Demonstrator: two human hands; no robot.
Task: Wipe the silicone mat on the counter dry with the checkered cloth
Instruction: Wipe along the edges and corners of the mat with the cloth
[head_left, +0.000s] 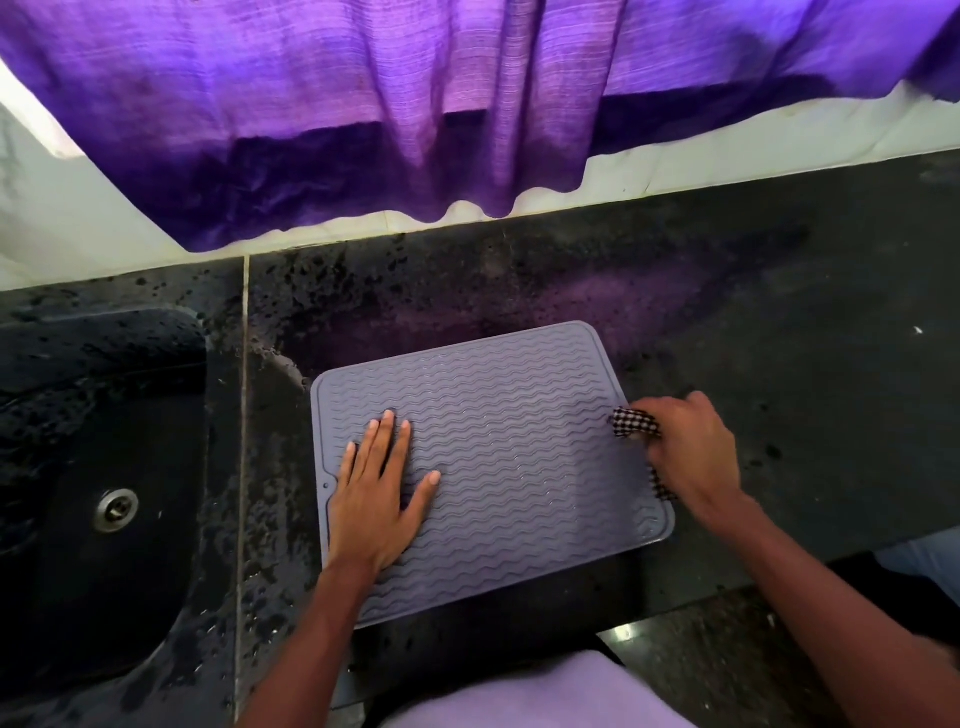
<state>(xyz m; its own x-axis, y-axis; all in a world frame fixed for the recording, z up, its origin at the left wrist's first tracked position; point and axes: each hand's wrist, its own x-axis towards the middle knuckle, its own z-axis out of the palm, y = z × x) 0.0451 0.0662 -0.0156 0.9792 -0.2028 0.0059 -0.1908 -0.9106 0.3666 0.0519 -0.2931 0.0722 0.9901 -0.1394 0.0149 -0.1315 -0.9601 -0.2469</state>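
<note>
on the dark counter (779, 312), just right of the sink (104, 467), the grey mat (509, 447) lies flat with its wavy ridges up. our left hand (376, 499) presses flat on its left part, fingers (387, 436) straight and close together, thumb spread out to the side. our right hand (691, 457) sits at the mat's right edge, fingers curled round the bunched checkered cloth (634, 423); most of the cloth is hidden under the hand, only a bit pokes out toward the mat. we judge the wipe is at the right edge, with most of the mat yet to cover. to do it well we keep the left palm down so the mat doesn't slide on the wet-looking counter, and drag the cloth along the ridges, not across, so it gets into the grooves. shift the holding hand later so the patch under it gets wiped too. whether the mat is wet we cannot tell. purple curtain (415, 104) hangs behind.
</note>
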